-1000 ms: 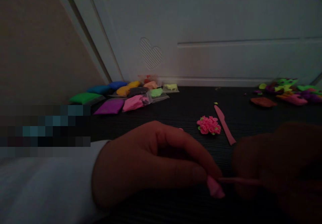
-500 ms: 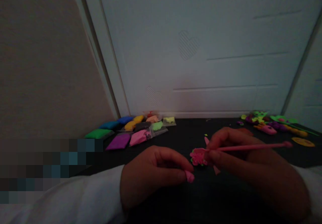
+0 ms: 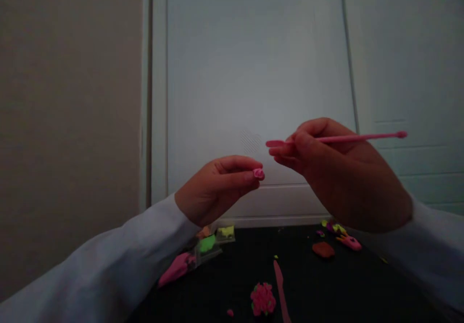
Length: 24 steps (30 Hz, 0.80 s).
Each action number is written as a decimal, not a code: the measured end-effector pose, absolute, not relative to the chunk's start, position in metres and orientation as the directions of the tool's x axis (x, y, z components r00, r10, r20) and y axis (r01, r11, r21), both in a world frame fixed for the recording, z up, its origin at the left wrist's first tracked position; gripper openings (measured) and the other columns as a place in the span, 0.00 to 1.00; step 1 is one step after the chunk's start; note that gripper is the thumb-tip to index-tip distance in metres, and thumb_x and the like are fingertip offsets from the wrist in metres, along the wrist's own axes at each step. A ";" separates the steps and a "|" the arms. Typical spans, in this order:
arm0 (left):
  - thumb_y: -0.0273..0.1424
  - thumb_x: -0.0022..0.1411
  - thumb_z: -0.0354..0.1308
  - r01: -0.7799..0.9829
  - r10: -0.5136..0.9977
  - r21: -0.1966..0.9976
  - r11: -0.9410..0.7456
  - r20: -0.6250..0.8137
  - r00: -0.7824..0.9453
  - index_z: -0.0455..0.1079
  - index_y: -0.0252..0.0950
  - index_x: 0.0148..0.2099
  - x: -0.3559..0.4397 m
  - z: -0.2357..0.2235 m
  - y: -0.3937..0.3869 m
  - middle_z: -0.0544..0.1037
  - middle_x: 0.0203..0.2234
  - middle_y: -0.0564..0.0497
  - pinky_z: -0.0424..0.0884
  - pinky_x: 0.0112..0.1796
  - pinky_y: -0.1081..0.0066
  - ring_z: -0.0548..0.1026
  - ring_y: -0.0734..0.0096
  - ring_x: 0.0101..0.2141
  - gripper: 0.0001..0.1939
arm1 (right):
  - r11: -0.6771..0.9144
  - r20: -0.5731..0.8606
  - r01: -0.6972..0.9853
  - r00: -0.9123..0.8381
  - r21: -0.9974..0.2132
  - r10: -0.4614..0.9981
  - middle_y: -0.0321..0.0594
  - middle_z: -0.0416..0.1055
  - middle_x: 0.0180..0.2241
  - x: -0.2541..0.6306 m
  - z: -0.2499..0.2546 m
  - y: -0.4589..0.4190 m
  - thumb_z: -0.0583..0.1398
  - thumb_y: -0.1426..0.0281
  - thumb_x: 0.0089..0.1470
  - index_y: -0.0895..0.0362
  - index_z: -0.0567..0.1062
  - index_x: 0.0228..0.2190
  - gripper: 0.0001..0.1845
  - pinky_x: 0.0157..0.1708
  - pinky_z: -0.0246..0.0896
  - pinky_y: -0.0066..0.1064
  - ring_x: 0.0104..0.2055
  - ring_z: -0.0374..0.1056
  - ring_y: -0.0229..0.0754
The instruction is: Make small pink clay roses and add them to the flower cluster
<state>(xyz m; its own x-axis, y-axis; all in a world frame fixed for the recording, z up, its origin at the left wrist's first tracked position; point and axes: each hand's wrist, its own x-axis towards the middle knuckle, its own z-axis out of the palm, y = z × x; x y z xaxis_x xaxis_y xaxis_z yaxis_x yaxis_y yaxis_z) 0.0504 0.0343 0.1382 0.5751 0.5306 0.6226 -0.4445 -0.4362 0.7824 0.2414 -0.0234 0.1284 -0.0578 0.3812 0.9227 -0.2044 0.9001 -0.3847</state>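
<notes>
Raised above the table, my left hand point(image 3: 221, 187) pinches a small pink clay flower point(image 3: 258, 173) between thumb and fingertips. To its right and slightly higher, my right hand point(image 3: 333, 168) grips a thin pink modelling tool point(image 3: 362, 138). The tool's flat end points left toward the flower but stays apart from it; its knobbed end points right. Below on the dark table lie a cluster of pink clay flowers with green bits point(image 3: 263, 299), a pink plastic knife point(image 3: 281, 289) and a small pink clay piece point(image 3: 230, 312).
Bags of pink clay point(image 3: 177, 267), green clay point(image 3: 208, 243) and yellow clay point(image 3: 227, 231) lie at the back left, partly behind my left sleeve. A reddish-brown flat piece point(image 3: 323, 250) and colourful clay figures point(image 3: 348, 242) sit at the back right. A white panelled door point(image 3: 253, 71) stands behind.
Both hands have risen from the table with the flower and tool. The tool has come away from the flower, and the view has tilted upward.
</notes>
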 end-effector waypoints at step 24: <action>0.25 0.56 0.75 -0.384 0.436 0.840 -0.384 0.531 0.727 0.87 0.41 0.35 0.051 0.124 0.007 0.87 0.32 0.52 0.78 0.44 0.74 0.83 0.71 0.36 0.06 | 0.888 0.876 0.035 -0.151 -0.459 0.458 0.29 0.81 0.28 0.256 0.090 -0.066 0.67 0.61 0.63 0.42 0.78 0.33 0.05 0.23 0.74 0.32 0.23 0.76 0.41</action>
<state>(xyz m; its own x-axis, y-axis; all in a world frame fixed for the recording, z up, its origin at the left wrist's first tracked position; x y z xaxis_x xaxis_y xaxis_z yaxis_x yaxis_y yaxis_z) 0.0514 0.0069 0.1244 0.7266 0.4359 0.5312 -0.3839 -0.3836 0.8399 0.2564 -0.0656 0.0898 -0.1505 0.4584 0.8759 0.0346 0.8879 -0.4587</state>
